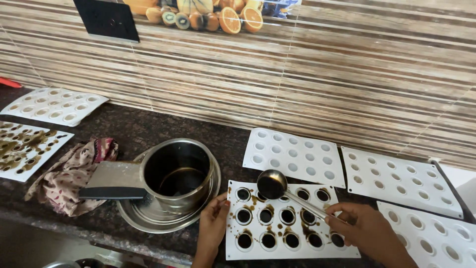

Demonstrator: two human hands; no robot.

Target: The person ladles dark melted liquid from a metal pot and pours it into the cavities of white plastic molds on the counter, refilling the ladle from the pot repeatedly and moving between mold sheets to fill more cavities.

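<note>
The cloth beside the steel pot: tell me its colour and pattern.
The cloth is beige with a darker printed pattern and a red patch, seen in the head view.
</note>
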